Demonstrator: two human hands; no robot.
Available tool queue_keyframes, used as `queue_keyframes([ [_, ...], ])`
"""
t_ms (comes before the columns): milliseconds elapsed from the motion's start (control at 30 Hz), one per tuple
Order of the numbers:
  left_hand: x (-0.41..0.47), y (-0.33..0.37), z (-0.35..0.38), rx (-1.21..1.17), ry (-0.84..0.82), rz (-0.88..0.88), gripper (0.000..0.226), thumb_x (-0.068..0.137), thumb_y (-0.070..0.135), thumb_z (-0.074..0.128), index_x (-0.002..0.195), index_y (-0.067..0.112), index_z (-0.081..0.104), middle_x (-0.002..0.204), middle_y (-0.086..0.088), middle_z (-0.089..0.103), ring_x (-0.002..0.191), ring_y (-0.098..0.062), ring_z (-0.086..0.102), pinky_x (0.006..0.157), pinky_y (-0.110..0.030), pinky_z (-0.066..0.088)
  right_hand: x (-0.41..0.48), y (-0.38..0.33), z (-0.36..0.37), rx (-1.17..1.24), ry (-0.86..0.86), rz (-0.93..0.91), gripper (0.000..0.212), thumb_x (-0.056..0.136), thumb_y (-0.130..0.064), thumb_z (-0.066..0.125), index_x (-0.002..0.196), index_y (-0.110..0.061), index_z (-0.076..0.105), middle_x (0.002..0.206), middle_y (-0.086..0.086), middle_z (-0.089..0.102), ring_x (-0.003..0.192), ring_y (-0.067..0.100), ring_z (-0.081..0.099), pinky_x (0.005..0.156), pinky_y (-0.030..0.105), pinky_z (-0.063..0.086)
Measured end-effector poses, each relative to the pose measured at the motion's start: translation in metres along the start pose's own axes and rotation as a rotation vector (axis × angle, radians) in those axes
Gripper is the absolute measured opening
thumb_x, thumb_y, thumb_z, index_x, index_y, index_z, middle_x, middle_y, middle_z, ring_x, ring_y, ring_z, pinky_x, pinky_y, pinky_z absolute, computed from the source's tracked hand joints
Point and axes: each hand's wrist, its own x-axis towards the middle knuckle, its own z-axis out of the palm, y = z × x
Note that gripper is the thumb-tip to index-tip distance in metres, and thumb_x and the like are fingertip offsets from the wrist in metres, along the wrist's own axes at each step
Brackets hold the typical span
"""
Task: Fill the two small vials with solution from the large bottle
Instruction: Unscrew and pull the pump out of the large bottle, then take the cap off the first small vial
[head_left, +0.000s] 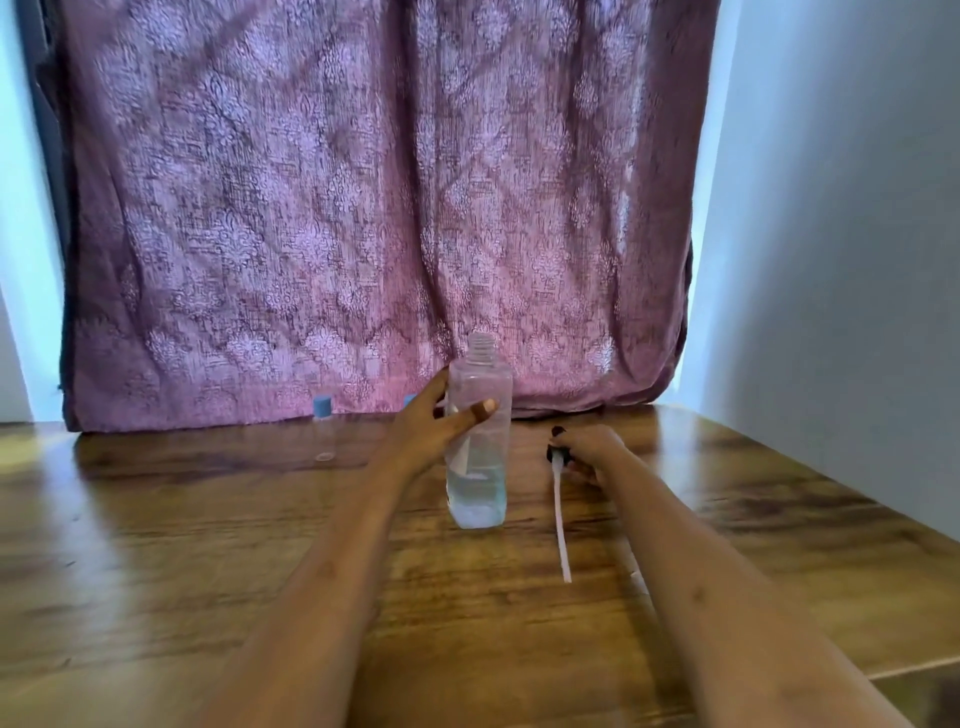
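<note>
Open bottle held upright on the wooden table, pump lifted out.

The left hand grips the clear bottle at mid-height; a little liquid sits at its bottom, and the neck is uncapped. The right hand grasps the black pump head, its white tube lying on the table. One blue-capped vial stands far left by the curtain; another blue cap peeks behind the left hand.

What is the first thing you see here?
A clear bottle stands in the middle of the wooden table, cap off, a little liquid at the bottom, with the left hand wrapped round it. Just to its right, the right hand holds a black pump top down on the table, its white tube pointing toward the camera. Behind hangs a big purple curtain.
</note>
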Motion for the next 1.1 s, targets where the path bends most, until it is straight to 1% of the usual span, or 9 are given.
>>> queue_keyframes([
  [133,0.003,-0.004,-0.002,-0.013,-0.001,-0.043,0.102,0.038,0.084,0.065,0.126,0.035,0.051,0.123,0.001,0.063,0.110,-0.023,0.061,0.092,-0.051,0.051,0.004,-0.009,0.016,-0.448,0.015,-0.200,0.033,0.079,-0.035,0.070,0.064,-0.010,0.054,0.084,0.011,0.061,0.075,0.022,0.058,0.074,0.036,0.050],
  [333,0.007,-0.008,0.000,-0.017,0.008,-0.060,0.106,0.037,0.084,0.067,0.128,0.034,0.048,0.126,0.002,0.061,0.110,-0.022,0.061,0.093,-0.051,0.051,0.002,-0.009,0.023,-0.660,0.029,-0.277,0.039,0.078,-0.043,0.069,0.063,-0.013,0.048,0.086,0.009,0.060,0.081,0.021,0.055,0.072,0.032,0.043],
  [500,0.006,-0.007,0.010,0.006,0.082,-0.039,0.099,0.048,0.074,0.066,0.133,0.028,0.043,0.129,-0.001,0.058,0.113,-0.022,0.058,0.095,-0.048,0.050,0.001,-0.009,0.020,-0.651,-0.010,-0.267,0.038,0.081,-0.045,0.065,0.083,-0.008,0.063,0.083,0.011,0.065,0.075,0.020,0.055,0.070,0.032,0.044],
  [600,0.006,-0.007,0.014,0.024,0.108,-0.029,0.101,0.053,0.075,0.068,0.138,0.028,0.037,0.135,-0.004,0.054,0.118,-0.024,0.055,0.098,-0.049,0.048,-0.018,-0.023,0.010,-0.418,0.013,-0.382,0.021,0.086,-0.030,0.062,0.085,-0.009,0.065,0.079,0.004,0.061,0.074,0.016,0.055,0.070,0.028,0.042],
  [633,0.006,-0.007,0.015,0.039,0.114,-0.024,0.099,0.056,0.073,0.066,0.139,0.028,0.035,0.137,-0.004,0.052,0.120,-0.025,0.054,0.099,-0.050,0.047,-0.028,-0.029,0.006,-0.263,-0.043,-0.403,0.017,0.087,-0.023,0.062,0.096,-0.008,0.065,0.090,0.004,0.063,0.083,0.016,0.058,0.073,0.027,0.043],
  [700,0.006,-0.009,0.016,0.046,0.132,-0.022,0.094,0.062,0.069,0.066,0.140,0.028,0.034,0.139,-0.005,0.051,0.120,-0.026,0.053,0.099,-0.051,0.046,-0.054,-0.039,-0.003,0.008,-0.333,-0.416,0.036,0.085,-0.006,0.062,0.120,-0.009,0.056,0.110,0.007,0.064,0.101,0.021,0.060,0.080,0.029,0.046],
  [800,0.004,-0.010,0.021,0.063,0.141,-0.001,0.086,0.067,0.062,0.069,0.138,0.029,0.033,0.138,-0.004,0.050,0.118,-0.025,0.055,0.097,-0.049,0.048,-0.080,-0.034,-0.007,-0.038,-0.615,-0.473,0.073,0.075,0.006,0.066,0.136,-0.018,0.036,0.117,0.004,0.061,0.101,0.019,0.062,0.077,0.030,0.052],
  [933,0.004,-0.003,0.034,0.136,0.162,0.036,0.073,0.076,0.053,0.066,0.136,0.026,0.034,0.134,-0.002,0.053,0.115,-0.024,0.057,0.094,-0.046,0.050,-0.091,-0.021,0.013,-0.193,-0.307,-0.620,0.094,0.063,-0.027,0.084,0.139,-0.020,0.029,0.120,-0.004,0.059,0.107,0.017,0.059,0.093,0.037,0.049],
  [1100,0.012,0.001,0.041,0.168,0.077,0.002,0.077,0.078,0.051,0.067,0.139,0.024,0.028,0.137,-0.003,0.050,0.118,-0.024,0.054,0.098,-0.043,0.047,-0.080,-0.020,0.016,-0.199,-0.163,-0.622,0.083,0.059,-0.027,0.084,0.129,-0.016,0.041,0.114,0.001,0.062,0.103,0.020,0.061,0.088,0.039,0.052],
])
